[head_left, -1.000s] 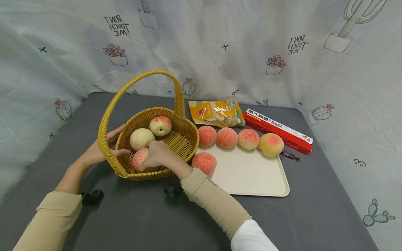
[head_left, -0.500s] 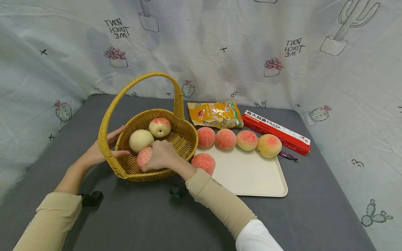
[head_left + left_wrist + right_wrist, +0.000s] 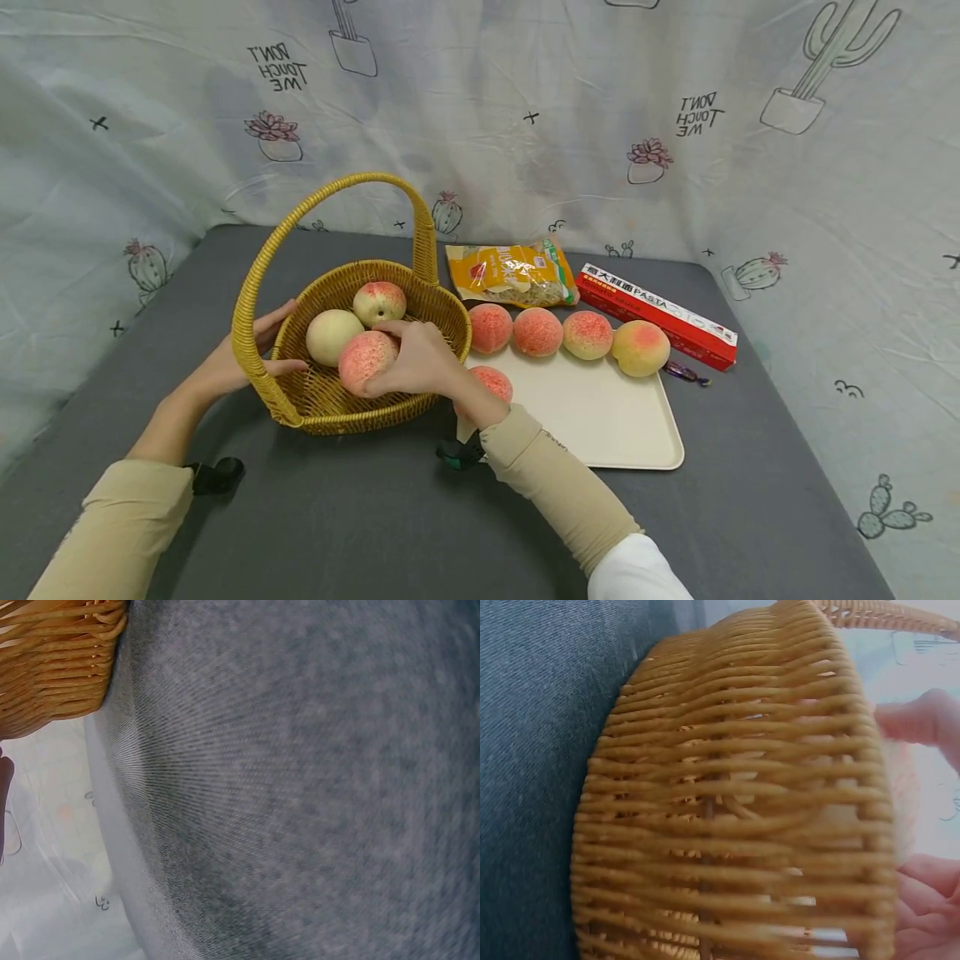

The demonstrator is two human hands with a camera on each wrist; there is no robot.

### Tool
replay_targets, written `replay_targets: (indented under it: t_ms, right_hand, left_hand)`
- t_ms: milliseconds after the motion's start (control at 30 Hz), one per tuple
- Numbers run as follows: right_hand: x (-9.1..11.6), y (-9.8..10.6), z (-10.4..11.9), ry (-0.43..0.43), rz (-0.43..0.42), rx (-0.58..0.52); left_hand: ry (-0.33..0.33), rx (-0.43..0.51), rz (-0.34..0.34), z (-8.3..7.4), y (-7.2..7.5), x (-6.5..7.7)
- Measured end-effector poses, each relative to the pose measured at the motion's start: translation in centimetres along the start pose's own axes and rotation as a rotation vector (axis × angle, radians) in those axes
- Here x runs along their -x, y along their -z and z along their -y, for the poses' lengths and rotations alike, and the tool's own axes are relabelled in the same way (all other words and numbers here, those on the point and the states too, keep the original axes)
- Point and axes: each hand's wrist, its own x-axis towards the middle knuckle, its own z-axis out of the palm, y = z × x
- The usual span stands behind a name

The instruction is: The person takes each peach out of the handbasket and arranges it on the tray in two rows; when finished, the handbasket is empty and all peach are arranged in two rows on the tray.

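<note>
A pink peach (image 3: 367, 364) is gripped between the thumb and fingers of my right hand (image 3: 420, 360), raised toward the near rim of the yellow wicker basket (image 3: 345, 422). Inside the basket lie a pale peach (image 3: 332, 337) and a red-topped peach (image 3: 380, 303). My left hand (image 3: 234, 365) holds the basket's left side, its thumb over the rim beneath the arched handle and its fingers along the outside. In the right wrist view the basket's woven wall (image 3: 727, 795) hides most of the held peach. Only a fingertip shows at the edge of the left wrist view.
A cream tray (image 3: 592, 425) right of the basket has several peaches along its back edge and one peach (image 3: 491, 382) at its left, partly behind my right forearm. Behind stand an orange food bag (image 3: 513, 273) and a red pasta box (image 3: 660, 317); a purple-wrapped candy (image 3: 686, 373) lies beside the tray.
My right hand has lifted the pink peach from the basket's lower left, moving up and to the right. The left hand keeps its place; the view has shifted slightly.
</note>
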Motion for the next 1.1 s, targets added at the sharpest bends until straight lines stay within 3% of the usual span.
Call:
replay_targets:
  t_ms: [433, 767, 1100]
  right_hand:
    - [2.8, 2.2, -1.4, 0.105, -0.091, -0.444]
    - [4.5, 3.7, -2.8, 0.148, -0.132, -0.613]
    - [7.1, 5.7, -5.4, 0.162, -0.219, -0.674]
  left_hand:
    - [0.02, -0.004, 0.007, -0.1, 0.1, 0.0]
    - [0.021, 0.008, 0.003, -0.2, 0.1, 0.1]
    - [0.049, -0.009, 0.001, -0.3, 0.2, 0.3]
